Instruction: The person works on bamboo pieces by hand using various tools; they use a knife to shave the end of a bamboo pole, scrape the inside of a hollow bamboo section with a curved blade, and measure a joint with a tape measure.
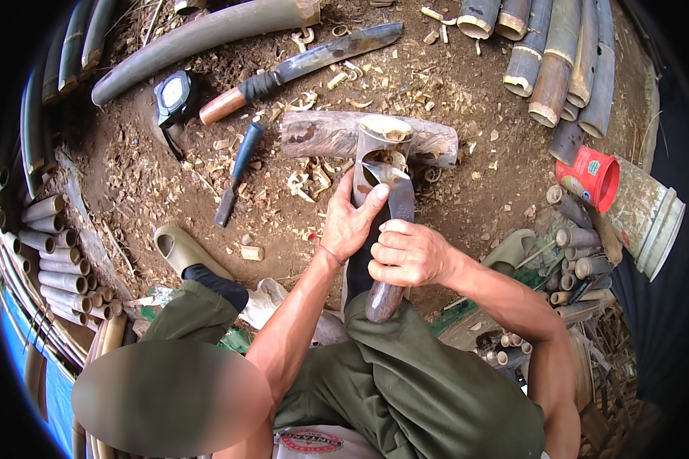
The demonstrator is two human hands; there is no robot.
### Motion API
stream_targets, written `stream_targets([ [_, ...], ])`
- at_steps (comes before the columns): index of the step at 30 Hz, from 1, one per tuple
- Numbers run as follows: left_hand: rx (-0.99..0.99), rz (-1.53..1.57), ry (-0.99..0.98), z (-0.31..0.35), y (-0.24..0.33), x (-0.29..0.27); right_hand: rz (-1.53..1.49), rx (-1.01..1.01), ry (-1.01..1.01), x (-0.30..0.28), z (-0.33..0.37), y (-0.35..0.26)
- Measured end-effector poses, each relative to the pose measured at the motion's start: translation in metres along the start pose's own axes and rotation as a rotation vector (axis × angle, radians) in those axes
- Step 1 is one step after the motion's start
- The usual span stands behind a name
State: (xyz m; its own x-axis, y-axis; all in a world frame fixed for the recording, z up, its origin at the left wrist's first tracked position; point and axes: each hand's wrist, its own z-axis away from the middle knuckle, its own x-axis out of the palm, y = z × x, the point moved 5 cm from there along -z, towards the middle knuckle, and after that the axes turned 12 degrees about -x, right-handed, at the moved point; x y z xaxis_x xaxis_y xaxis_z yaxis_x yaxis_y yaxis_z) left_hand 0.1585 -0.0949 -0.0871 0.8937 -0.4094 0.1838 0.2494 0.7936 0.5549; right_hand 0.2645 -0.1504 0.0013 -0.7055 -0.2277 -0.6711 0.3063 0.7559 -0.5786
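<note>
Bamboo tube (380, 143) juts forward past the left hand (352, 219).

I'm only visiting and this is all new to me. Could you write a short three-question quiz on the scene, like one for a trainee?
1. What does the left hand hold?
A: a red container
B: a bamboo tube
C: a bucket

2. Which hand grips the knife whose blade is at the tube's opening?

3. True or false: the blue-handled chisel lies on the ground.

Key: 1: B; 2: the right hand; 3: true.
</note>
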Motion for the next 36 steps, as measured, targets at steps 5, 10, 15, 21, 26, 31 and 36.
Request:
stream_targets([
  [5, 0.024, 0.150, -0.094, 0.003, 0.001, -0.001, -0.003, 0.060, 0.022, -0.009, -0.009, -0.001],
  [10, 0.015, 0.210, -0.108, 0.007, 0.020, -0.001, -0.574, 0.681, 1.019, -0.077, -0.014, 0.043],
  [15, -0.055, 0.018, 0.173, -0.006, 0.023, 0.011, -0.594, 0.627, 1.362, -0.089, -0.014, 0.071],
  [21, -0.088, 0.041, 0.227, -0.011, 0.021, 0.011, -0.455, 0.778, 1.206, -0.084, -0.017, 0.081],
  [26, -0.149, -0.026, 0.247, -0.012, 0.016, 0.004, -0.570, 0.845, 1.059, -0.077, -0.019, 0.109],
  [31, -0.184, -0.069, 0.076, 0.005, 0.034, 0.000, -0.698, 0.987, 0.905, -0.080, -0.025, 0.127],
  [36, 0.222, -0.767, 0.459, 0.010, 0.097, -0.105, -0.851, 0.708, 1.080, -0.133, -0.023, 0.065],
])
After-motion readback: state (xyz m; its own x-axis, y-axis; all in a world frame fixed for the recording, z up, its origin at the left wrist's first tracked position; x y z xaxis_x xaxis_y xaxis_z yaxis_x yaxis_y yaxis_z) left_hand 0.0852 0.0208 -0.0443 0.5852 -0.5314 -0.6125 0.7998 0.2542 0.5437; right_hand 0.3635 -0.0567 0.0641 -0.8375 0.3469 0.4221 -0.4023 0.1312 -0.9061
